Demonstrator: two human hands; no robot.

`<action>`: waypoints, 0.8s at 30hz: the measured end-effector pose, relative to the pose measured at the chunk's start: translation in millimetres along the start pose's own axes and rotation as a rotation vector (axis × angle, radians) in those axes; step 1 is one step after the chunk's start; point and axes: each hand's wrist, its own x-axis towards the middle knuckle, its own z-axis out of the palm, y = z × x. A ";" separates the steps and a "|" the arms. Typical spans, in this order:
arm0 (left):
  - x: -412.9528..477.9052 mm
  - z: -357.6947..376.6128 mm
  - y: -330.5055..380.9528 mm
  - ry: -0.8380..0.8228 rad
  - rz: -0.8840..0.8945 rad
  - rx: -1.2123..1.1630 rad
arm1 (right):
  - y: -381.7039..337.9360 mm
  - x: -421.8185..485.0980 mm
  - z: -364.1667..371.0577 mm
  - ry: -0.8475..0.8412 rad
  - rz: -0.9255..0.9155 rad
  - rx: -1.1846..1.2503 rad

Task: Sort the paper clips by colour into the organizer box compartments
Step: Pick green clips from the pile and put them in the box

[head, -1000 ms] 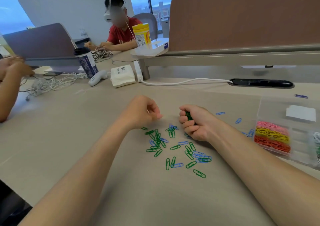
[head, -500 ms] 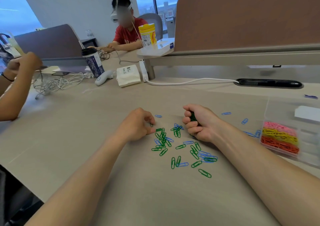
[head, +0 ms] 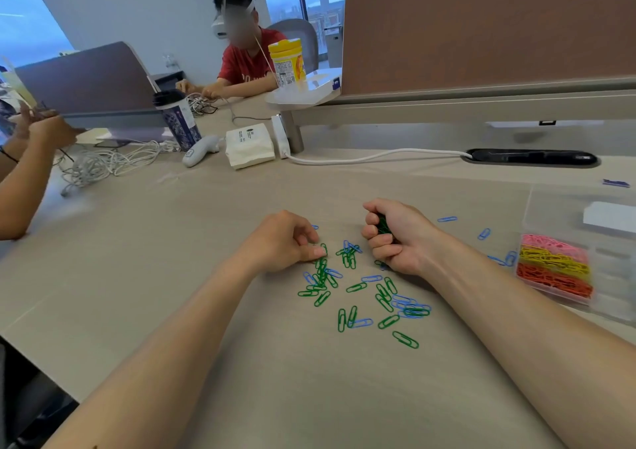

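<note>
Beige office table (head: 144, 276) carries everything. Green clips (head: 344, 318) and blue clips (head: 407, 302) lie mixed in a loose scatter about its middle. The organizer box (head: 612, 276) stands toward the right edge, with pink, yellow and orange clips (head: 550, 259) packed in rows inside. The right hand (head: 399, 238) is a closed fist around a bunch of green clips and rests just beside the scatter's far right side. The left hand (head: 285, 242) has its fingers curled down, thumb and forefinger pinching one of the green clips at the scatter's far left side; I cannot tell whether that clip is off the table. The step looks like gathering greens. To do it well, take one clip at a time from the tangled clump and lift slowly so any hooked blue clip drops free. Pass it to the fist without loosening the bunch. The fist looks fairly full, so it probably needs emptying into a free compartment soon.
</note>
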 end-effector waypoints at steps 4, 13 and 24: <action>0.5 -3.7 3.1 -0.098 0.011 0.056 | -0.7 0.3 -0.6 0.005 -0.010 -0.004; 10.1 -4.6 -3.1 -0.062 0.025 0.024 | -1.4 0.6 -0.9 -0.002 -0.029 -0.025; 16.2 -11.3 -1.6 -0.094 0.048 0.083 | -2.1 -1.0 -0.3 -0.012 -0.032 -0.027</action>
